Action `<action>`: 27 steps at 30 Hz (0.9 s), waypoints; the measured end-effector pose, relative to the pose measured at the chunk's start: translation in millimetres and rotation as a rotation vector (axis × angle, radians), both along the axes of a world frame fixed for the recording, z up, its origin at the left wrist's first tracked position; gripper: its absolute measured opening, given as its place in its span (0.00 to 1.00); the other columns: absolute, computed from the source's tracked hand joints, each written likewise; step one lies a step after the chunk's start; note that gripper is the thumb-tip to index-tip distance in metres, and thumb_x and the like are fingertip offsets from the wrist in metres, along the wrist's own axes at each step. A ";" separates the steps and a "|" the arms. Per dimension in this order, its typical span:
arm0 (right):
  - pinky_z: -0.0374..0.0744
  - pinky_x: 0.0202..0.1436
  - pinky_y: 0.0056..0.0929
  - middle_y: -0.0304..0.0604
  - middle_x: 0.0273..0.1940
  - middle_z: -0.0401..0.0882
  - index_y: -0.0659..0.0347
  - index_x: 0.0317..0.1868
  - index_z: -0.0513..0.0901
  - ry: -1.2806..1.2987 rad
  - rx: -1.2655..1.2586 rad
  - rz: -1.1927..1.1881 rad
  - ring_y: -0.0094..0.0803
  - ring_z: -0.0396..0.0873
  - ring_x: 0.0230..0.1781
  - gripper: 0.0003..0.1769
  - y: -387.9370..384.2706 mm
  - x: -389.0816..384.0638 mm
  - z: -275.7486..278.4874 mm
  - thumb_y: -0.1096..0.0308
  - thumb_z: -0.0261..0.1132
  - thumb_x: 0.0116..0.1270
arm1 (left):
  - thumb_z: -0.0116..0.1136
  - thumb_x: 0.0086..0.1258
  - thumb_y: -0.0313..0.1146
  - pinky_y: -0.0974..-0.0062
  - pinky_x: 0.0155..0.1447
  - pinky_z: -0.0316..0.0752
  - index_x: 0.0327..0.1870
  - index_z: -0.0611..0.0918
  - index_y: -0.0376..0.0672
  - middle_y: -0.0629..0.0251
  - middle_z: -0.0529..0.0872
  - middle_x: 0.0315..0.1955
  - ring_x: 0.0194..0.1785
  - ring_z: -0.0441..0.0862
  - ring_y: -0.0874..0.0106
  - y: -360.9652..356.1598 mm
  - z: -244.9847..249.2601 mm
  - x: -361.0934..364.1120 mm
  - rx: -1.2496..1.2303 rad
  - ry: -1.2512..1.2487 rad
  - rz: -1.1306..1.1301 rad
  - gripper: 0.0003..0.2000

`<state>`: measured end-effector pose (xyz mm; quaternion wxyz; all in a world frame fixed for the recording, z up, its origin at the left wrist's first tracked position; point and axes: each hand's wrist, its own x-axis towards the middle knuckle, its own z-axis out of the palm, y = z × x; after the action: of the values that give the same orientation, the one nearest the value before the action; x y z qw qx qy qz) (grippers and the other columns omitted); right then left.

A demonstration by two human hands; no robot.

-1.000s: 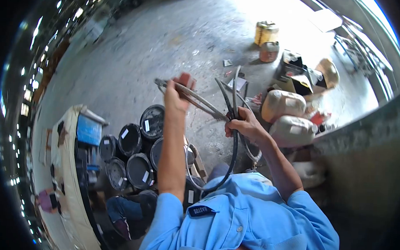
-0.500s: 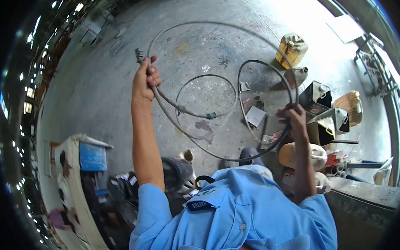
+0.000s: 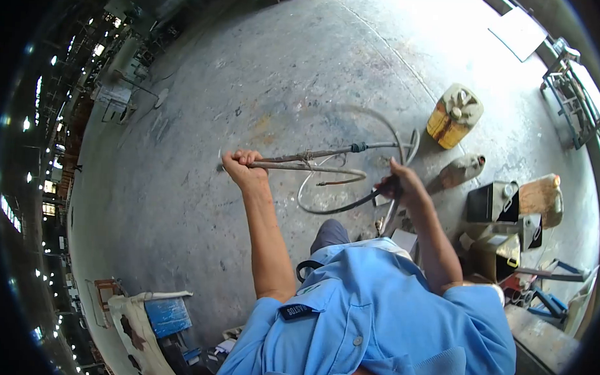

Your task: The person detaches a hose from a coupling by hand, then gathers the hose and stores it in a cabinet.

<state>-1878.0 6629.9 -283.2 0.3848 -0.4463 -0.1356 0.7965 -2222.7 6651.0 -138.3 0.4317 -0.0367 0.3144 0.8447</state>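
A long grey hose [image 3: 307, 166] runs in loose loops between my two hands, above the concrete floor. My left hand [image 3: 246, 169], out in front on the left, is closed around two strands of it. One strand is darker and carries a green-blue band [image 3: 359, 148] partway along. My right hand [image 3: 400, 182] is wrapped around the gathered coils on the right, where a black stretch of hose curves below. A thin loose end [image 3: 323, 183] hangs between the hands. A brass-coloured fitting [image 3: 379, 224] shows low, near my shirt.
A yellow jerrycan [image 3: 456, 117] and a smaller brownish can [image 3: 464, 169] stand on the floor to the right. Beyond my right arm are open-topped metal cans [image 3: 496, 202] and an orange-brown jerrycan [image 3: 543, 199]. A cloth-covered stand with a blue panel [image 3: 168, 316] is at lower left.
My hands have come closer together, the left one moving right and down. The wide hose loop has shrunk into tighter coils. The view has shifted, showing more floor ahead.
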 end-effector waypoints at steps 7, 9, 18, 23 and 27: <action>0.82 0.39 0.46 0.53 0.33 0.78 0.58 0.37 0.69 0.349 -0.074 -0.419 0.48 0.82 0.36 0.19 211.3 -68.4 7.2 0.50 0.60 0.66 | 0.45 0.64 0.40 0.67 0.39 0.77 0.30 0.73 0.39 0.63 0.78 0.26 0.27 0.76 0.68 210.8 -135.4 77.5 -0.256 -0.253 -0.424 0.13; 0.82 0.39 0.46 0.52 0.33 0.77 0.60 0.38 0.69 0.293 -0.102 -0.557 0.48 0.82 0.35 0.19 300.5 -55.7 -8.1 0.53 0.61 0.66 | 0.43 0.67 0.41 0.59 0.49 0.78 0.35 0.75 0.35 0.59 0.82 0.33 0.37 0.81 0.64 256.5 -134.2 113.2 -0.239 -0.216 -0.656 0.16; 0.77 0.20 0.31 0.40 0.24 0.72 0.60 0.38 0.66 0.027 0.292 -0.771 0.31 0.76 0.20 0.14 605.2 59.2 84.0 0.72 0.65 0.59 | 0.41 0.73 0.46 0.62 0.53 0.78 0.47 0.77 0.39 0.57 0.85 0.41 0.42 0.84 0.64 518.8 -105.9 200.9 -0.323 -0.268 -1.378 0.19; 0.75 0.19 0.28 0.38 0.21 0.71 0.61 0.39 0.70 -0.128 0.425 -0.571 0.27 0.75 0.18 0.15 794.5 139.3 81.4 0.71 0.67 0.56 | 0.50 0.70 0.52 0.72 0.35 0.79 0.50 0.75 0.41 0.61 0.84 0.24 0.23 0.82 0.69 722.4 -100.7 218.8 -0.433 0.422 -1.760 0.22; 0.68 0.16 0.25 0.36 0.21 0.69 0.64 0.43 0.71 -0.409 0.444 -0.288 0.24 0.71 0.16 0.16 910.0 180.7 112.6 0.75 0.63 0.53 | 0.64 0.62 0.32 0.66 0.47 0.78 0.57 0.70 0.38 0.54 0.82 0.41 0.39 0.82 0.67 876.6 -45.1 230.6 0.040 1.358 -1.075 0.23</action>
<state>-1697.3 7539.9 -170.6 0.5462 -0.5168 -0.3158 0.5787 -1992.2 7527.6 -183.5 0.4918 0.6368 0.4640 0.3706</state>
